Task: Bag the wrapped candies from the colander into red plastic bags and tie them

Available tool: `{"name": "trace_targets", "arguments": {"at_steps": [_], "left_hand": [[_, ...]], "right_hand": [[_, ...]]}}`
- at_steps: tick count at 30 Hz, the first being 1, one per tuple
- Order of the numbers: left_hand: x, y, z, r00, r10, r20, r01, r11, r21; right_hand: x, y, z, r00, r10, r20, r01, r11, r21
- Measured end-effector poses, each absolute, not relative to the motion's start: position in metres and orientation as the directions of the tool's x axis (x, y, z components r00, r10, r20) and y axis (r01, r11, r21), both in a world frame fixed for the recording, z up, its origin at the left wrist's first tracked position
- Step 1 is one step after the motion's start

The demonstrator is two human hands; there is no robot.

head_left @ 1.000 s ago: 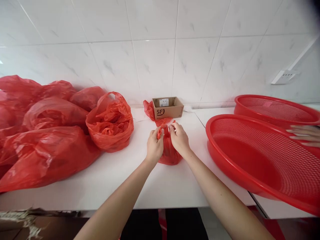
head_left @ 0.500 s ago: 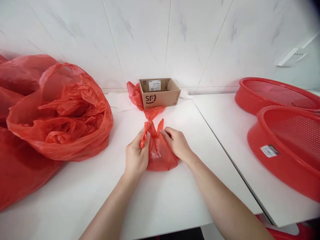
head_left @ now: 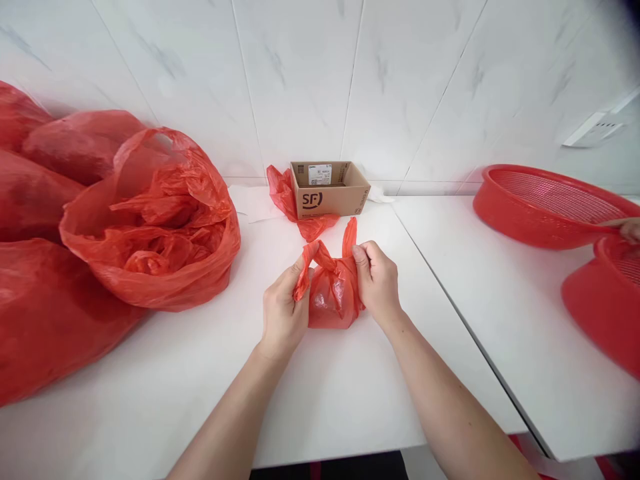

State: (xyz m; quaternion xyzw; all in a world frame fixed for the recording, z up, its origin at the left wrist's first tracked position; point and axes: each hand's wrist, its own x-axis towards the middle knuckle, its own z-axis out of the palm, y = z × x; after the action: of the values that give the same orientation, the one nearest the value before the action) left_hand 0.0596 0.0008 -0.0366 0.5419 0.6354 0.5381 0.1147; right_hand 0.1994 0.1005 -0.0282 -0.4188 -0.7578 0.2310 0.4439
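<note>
A small red plastic bag (head_left: 331, 300) with something bulky inside sits on the white table, its two handles drawn up. The left handle is pinched in my left hand (head_left: 287, 307), folded over the thumb. On the other side, my right hand (head_left: 379, 279) grips the base of the right handle, whose tip points upward. What fills the bag is hidden by the red plastic. Just behind it, a loose red bag (head_left: 317, 227) lies in front of and beside an open brown cardboard box (head_left: 333, 201).
At the left stands a large open red bag (head_left: 200, 273) full of crumpled red bags, beside other full red bags (head_left: 60, 313). Two red sieve baskets (head_left: 525, 217) are at the right, where another person's hand (head_left: 631, 230) touches one. A tiled wall rises behind.
My hands have moved apart a little, and the right handle stands taller. Another person's hand has appeared at the right, and the nearer basket has shifted right. The camera view has shifted slightly.
</note>
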Motion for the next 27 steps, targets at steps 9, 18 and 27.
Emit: {"name": "trace_targets", "arguments": {"at_steps": [9,18,27], "left_hand": [[0.064,0.000,-0.033,-0.333,0.756,0.564,0.666,-0.235,0.708],[0.079,-0.008,-0.023,-0.359,0.748,0.559,0.410,-0.412,0.814],[0.065,-0.013,0.002,-0.231,0.956,0.181,-0.675,-0.291,0.678]], "right_hand": [[0.204,0.109,-0.036,-0.435,0.900,-0.031,0.407,0.166,-0.898],[0.203,0.088,-0.012,-0.452,0.870,0.197,-0.155,0.141,-0.978],[0.202,0.073,0.001,-0.653,0.730,0.203,-0.591,-0.323,-0.739]]}}
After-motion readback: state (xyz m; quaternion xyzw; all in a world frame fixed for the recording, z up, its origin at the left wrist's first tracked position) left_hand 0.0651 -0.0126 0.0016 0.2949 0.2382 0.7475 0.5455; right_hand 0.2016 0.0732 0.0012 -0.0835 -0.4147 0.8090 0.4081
